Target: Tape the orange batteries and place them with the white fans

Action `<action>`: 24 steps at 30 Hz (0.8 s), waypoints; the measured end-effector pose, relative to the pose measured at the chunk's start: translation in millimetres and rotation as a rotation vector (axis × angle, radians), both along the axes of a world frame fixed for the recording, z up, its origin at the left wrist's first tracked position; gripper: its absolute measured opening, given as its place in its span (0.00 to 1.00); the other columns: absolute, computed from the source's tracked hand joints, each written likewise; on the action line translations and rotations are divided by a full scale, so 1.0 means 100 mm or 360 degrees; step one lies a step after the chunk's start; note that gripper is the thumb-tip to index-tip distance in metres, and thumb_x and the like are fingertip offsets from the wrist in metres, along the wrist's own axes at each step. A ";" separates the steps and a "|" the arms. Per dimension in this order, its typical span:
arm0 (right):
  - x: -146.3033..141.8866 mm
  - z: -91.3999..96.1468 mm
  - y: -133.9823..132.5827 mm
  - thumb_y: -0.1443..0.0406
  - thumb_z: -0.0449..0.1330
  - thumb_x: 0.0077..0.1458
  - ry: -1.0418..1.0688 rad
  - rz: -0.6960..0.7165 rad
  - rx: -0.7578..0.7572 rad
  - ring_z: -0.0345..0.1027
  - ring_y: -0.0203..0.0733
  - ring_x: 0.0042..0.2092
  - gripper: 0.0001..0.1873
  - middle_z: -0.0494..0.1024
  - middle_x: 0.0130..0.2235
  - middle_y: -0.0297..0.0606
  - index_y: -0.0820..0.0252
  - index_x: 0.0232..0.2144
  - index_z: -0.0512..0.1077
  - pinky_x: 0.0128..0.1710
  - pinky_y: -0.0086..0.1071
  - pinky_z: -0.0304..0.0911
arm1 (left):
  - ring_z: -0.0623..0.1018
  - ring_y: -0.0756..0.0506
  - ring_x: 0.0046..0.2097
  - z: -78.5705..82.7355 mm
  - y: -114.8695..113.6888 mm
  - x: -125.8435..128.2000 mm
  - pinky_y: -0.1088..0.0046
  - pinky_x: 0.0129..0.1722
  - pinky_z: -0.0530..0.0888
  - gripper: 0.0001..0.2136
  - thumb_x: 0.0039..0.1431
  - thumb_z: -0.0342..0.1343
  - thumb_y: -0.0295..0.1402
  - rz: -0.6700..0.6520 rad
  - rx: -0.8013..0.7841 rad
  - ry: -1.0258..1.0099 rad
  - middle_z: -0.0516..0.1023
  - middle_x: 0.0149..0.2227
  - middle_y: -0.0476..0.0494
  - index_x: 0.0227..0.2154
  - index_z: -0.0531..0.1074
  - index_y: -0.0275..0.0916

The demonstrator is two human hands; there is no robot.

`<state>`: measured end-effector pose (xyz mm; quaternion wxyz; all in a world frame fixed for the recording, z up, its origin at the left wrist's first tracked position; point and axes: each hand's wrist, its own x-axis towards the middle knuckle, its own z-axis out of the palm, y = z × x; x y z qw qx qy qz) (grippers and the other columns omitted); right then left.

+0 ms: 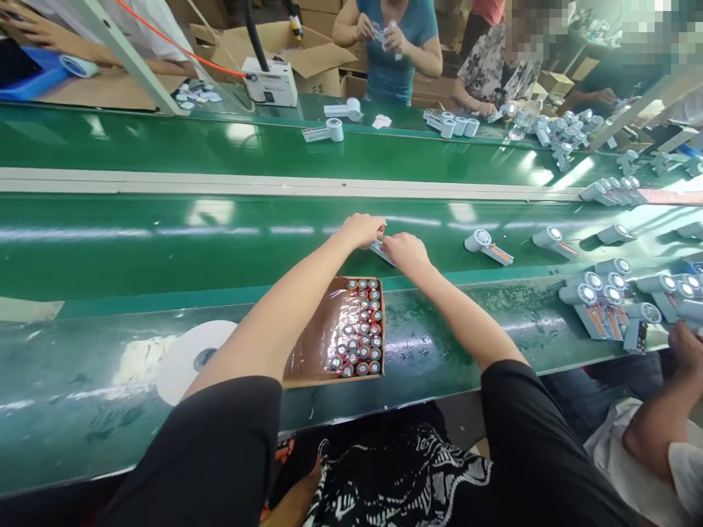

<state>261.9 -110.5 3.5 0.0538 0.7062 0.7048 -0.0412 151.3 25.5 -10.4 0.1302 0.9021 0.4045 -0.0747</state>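
Both hands meet over the green belt, on a pale grey handheld fan (383, 254) whose open handle shows under them. My left hand (362, 230) has its fingers closed at the far end of the fan, hiding its round head. My right hand (407, 252) is pinched on the fan's handle side, close beside the left fingertips. Below my forearms sits a cardboard box (383, 329) with several battery cells (362, 340) wired in red, standing in its right part. Brown sheeting covers the box's left part.
A white round reel (187, 359) lies left of the box, partly under my left arm. Further fans (488, 245) lie along the belt to the right, with a cluster (601, 296) on the near ledge. A co-worker's hand (686, 351) is at the far right. Other people work across the belt.
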 end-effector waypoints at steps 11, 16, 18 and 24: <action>0.13 -0.13 0.22 0.55 0.56 0.75 0.0133 0.0067 -0.0165 0.78 0.63 0.57 0.21 0.82 0.55 0.59 0.59 0.57 0.80 0.52 0.46 0.73 | 0.82 0.34 0.54 -0.05 -0.07 0.08 0.65 0.52 0.75 0.13 0.70 0.54 0.41 0.0091 0.0035 -0.0011 0.83 0.54 0.39 0.51 0.79 0.49; 0.25 -0.11 0.14 0.56 0.55 0.75 0.0215 0.0086 -0.0103 0.79 0.56 0.54 0.19 0.85 0.52 0.51 0.56 0.52 0.83 0.51 0.39 0.70 | 0.83 0.35 0.53 -0.02 -0.13 0.13 0.66 0.50 0.75 0.14 0.70 0.53 0.42 0.0108 0.0041 -0.0030 0.84 0.53 0.39 0.53 0.78 0.49; 0.33 -0.11 0.10 0.57 0.53 0.76 0.0241 0.0076 -0.0083 0.79 0.54 0.53 0.20 0.86 0.50 0.48 0.57 0.49 0.84 0.52 0.36 0.68 | 0.82 0.35 0.53 -0.04 -0.14 0.15 0.66 0.50 0.75 0.14 0.70 0.54 0.42 0.0109 0.0034 -0.0049 0.84 0.53 0.39 0.53 0.78 0.49; 0.50 -0.15 0.05 0.63 0.55 0.75 0.0304 -0.0008 -0.0070 0.79 0.56 0.54 0.16 0.85 0.52 0.50 0.61 0.51 0.82 0.50 0.36 0.68 | 0.82 0.35 0.54 -0.10 -0.12 0.23 0.66 0.51 0.75 0.15 0.70 0.53 0.43 0.0118 0.0013 -0.0081 0.84 0.54 0.39 0.54 0.78 0.50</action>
